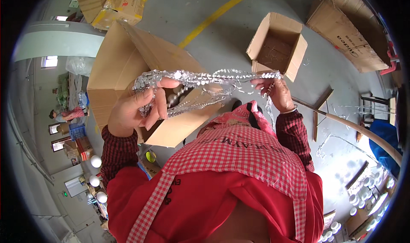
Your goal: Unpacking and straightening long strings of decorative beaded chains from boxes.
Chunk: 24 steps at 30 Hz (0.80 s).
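Several strands of clear, shiny beads form a bead garland [196, 77] stretched between my two hands. My left hand [147, 102] is closed around one end, with loops of beads draped over and between the fingers. On the other side, my right hand [277, 91] pinches the strands, and a loose tail hangs below it. Slack strands sag under the taut upper ones. Right below my left hand stands a large open cardboard box [115, 68], its inside partly hidden by the hand and beads.
A smaller open carton [277, 42] sits ahead on the grey floor, with a few thin strands inside. Another big carton [348, 33] stands far right. A wooden pole [363, 136] and a blue cloth [384, 144] are at right. A person [72, 114] is far left.
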Motion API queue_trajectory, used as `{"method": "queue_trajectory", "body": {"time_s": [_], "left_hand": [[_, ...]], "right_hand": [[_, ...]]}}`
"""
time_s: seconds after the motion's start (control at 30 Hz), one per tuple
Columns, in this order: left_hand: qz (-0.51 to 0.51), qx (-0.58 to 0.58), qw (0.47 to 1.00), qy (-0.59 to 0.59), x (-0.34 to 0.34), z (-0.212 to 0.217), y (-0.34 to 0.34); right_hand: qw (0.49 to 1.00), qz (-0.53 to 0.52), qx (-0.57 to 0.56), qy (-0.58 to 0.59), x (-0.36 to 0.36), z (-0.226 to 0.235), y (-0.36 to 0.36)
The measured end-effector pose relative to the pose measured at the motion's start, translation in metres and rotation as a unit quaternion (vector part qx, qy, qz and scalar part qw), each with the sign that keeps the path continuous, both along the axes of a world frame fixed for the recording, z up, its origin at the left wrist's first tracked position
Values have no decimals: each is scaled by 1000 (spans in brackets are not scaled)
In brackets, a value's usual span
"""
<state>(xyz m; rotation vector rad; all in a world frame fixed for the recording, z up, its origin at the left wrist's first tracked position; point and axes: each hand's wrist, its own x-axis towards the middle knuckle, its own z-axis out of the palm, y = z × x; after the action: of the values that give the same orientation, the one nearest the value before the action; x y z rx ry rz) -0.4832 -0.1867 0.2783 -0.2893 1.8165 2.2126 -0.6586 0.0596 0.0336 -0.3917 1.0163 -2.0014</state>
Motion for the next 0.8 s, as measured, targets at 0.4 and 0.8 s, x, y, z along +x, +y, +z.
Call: {"method": "queue_trajectory", "body": {"time_s": [0.4, 0.8], "left_hand": [[23, 41, 998, 42, -3, -8, 1], [137, -118, 983, 32, -25, -41, 32]], "right_hand": [[997, 18, -60, -53, 5, -21, -6], [990, 70, -41, -117, 23, 37, -8]]}}
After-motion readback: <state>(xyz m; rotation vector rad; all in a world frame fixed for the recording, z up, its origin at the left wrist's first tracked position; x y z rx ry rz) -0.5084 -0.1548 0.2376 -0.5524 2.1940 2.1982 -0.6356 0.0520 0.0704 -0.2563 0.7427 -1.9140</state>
